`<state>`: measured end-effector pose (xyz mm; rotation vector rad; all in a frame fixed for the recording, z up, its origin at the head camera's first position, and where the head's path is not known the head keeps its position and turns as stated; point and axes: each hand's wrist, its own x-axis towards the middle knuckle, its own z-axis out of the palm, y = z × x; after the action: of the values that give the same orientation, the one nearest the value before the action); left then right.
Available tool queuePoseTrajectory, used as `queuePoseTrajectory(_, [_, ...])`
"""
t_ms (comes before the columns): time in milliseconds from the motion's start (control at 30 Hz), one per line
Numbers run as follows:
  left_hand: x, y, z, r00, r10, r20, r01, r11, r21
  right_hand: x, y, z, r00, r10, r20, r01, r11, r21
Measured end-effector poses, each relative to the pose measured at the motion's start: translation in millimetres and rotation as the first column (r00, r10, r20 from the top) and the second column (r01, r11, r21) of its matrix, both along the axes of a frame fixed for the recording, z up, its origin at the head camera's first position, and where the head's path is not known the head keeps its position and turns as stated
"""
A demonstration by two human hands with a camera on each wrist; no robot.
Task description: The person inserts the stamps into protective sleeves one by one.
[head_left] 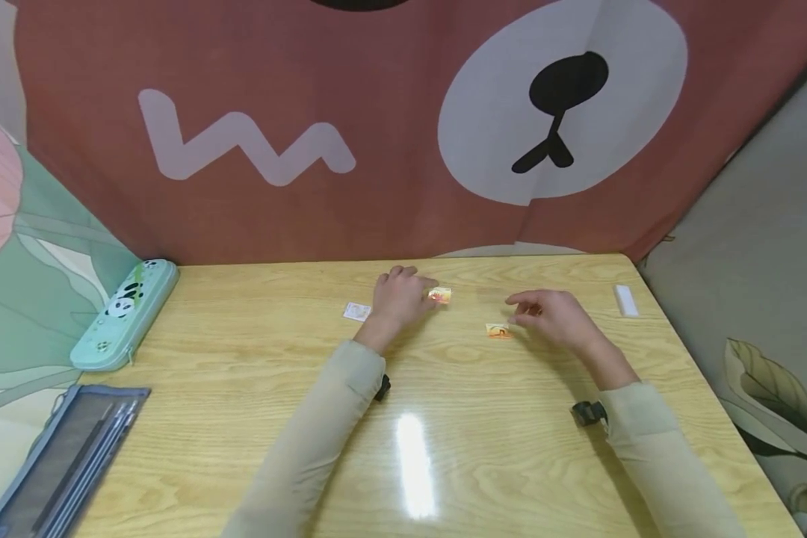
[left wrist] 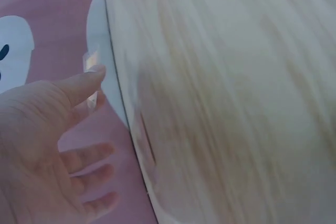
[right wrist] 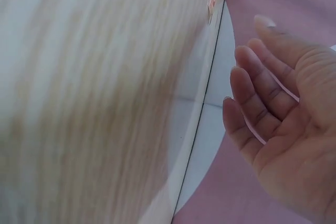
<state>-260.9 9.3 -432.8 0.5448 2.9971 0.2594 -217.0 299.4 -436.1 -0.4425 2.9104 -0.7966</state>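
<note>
Between thumb and forefinger, my left hand [head_left: 400, 295] pinches a small orange-and-yellow picture card [head_left: 441, 296] above the back of the table. The left wrist view shows the card [left wrist: 92, 62] at the thumb tip, its other fingers spread loosely. A second small orange card [head_left: 498, 331] lies on the table, just left of and below my right hand [head_left: 553, 317]. That hand hovers with bent, relaxed fingers, and the right wrist view shows nothing between its thumb [right wrist: 268, 24] and fingers. Just left of my left hand lies a pale printed card [head_left: 357, 311], partly covered by it.
A white block [head_left: 625, 300] lies at the table's back right. Along the left edge are a mint panda pencil case [head_left: 125, 314] and a blue mesh pouch [head_left: 74, 456] with long thin items inside. A bear-print curtain [head_left: 276, 217] hangs behind the wooden table [head_left: 242, 418].
</note>
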Motion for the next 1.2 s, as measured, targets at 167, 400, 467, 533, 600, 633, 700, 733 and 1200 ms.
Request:
queuePoseTrajectory(167, [0.0,4.8,-6.5,0.999,0.036,0.000,-0.036,0.999,-0.038,4.1,4,-1.9,1.000,-0.015,-0.004,0.015,1.000,0.008])
queuePoseTrajectory(400, [3.2,7.9,-8.8,0.994,0.101,0.038,-0.100,0.995,-0.021,7.7,5,-1.5,0.998,-0.041,0.058,0.039,0.999,0.021])
queuePoseTrajectory(467, [3.3,9.0,-8.4,0.994,0.101,0.043,-0.100,0.995,-0.019,8.5,4,-1.7,0.997,-0.042,0.068,0.040,0.999,0.023])
queuePoseTrajectory(533, [3.2,9.9,-7.9,0.994,0.097,0.049,-0.096,0.995,-0.023,9.2,4,-1.7,0.997,-0.039,0.065,0.038,0.999,0.023])
queuePoseTrajectory(600, [2.6,10.8,-7.5,0.995,0.084,0.055,-0.083,0.996,-0.019,9.9,5,-2.3,0.998,-0.032,0.053,0.031,0.999,0.022])
queuePoseTrajectory(633, [2.3,11.1,-7.2,0.995,0.076,0.060,-0.075,0.997,-0.009,10.2,5,-2.7,0.999,-0.028,0.046,0.027,0.999,0.022])
queuePoseTrajectory(700, [1.5,12.2,-6.8,0.996,0.058,0.070,-0.060,0.998,0.026,10.7,5,-3.6,0.999,-0.022,0.041,0.022,1.000,0.022])
queuePoseTrajectory(733, [0.9,13.1,-6.6,0.996,0.046,0.074,-0.050,0.998,0.049,11.0,5,-4.5,0.999,-0.021,0.043,0.020,1.000,0.021])
queuePoseTrajectory(1200, [-0.7,48.7,-5.3,0.998,-0.047,0.041,0.037,0.977,0.210,11.6,3,-5.8,0.996,0.019,0.087,-0.022,0.999,0.034])
